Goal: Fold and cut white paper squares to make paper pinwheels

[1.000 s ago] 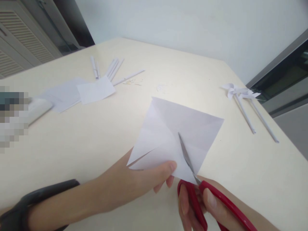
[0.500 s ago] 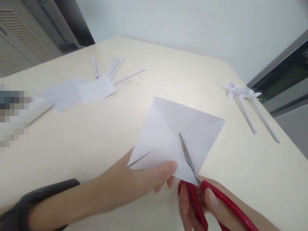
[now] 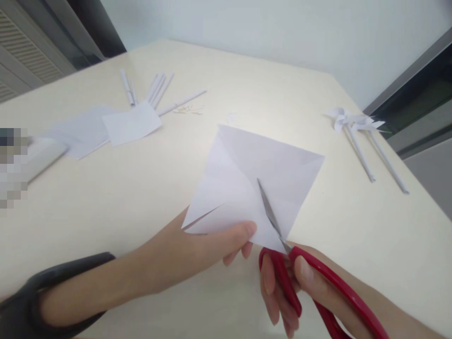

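A square sheet of white paper with faint diagonal creases is pinched along its near edge by my left hand, thumb on top and fingers underneath. One slit runs inward from the paper's left corner. My right hand grips red-handled scissors, fingers through the loops. Their blades straddle the paper at its near right corner, one blade lying over the sheet and pointing to its centre. The lower blade is hidden beneath the paper.
Two paper pinwheels on rolled sticks lie at the right. At the back left are several rolled paper tubes, a small white sheet, larger sheets and thin scraps. A wall borders the table's far edge.
The whole scene sits slightly higher and further left in view. Both hands keep their hold, and the scissors stay at the same corner with hardly any change in the blades.
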`<state>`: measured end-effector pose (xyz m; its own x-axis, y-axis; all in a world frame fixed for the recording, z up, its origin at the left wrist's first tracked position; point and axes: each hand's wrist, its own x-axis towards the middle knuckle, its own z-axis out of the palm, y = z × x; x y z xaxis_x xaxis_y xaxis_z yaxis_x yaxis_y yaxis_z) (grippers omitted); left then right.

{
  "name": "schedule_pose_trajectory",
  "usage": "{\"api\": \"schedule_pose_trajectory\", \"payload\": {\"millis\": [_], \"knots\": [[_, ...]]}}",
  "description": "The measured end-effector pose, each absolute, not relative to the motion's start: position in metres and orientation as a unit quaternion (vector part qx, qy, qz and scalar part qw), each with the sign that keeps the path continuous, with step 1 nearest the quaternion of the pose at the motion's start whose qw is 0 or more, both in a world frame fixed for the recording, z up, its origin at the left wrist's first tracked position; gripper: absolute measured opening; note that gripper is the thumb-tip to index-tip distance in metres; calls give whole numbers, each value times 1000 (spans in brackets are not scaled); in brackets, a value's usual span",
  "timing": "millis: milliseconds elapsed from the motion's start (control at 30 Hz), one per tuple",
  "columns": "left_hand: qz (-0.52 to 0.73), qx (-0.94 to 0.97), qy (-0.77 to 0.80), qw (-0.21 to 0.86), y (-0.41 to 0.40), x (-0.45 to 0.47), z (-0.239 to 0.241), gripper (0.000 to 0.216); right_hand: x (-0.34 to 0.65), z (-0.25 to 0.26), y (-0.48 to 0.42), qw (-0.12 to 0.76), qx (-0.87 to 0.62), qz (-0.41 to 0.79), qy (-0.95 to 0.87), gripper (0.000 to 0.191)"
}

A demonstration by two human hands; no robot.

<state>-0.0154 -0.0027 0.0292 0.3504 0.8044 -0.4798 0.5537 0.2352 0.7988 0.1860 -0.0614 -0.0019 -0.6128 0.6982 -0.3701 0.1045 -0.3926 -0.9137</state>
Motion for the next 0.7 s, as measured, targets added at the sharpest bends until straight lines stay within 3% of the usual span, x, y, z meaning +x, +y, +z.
{"api": "schedule_pose_trajectory", "payload": {"millis": [700], "knots": [[110, 636, 532, 548, -3, -19, 25, 44, 184, 3, -55, 196, -375, 753, -505, 58]]}}
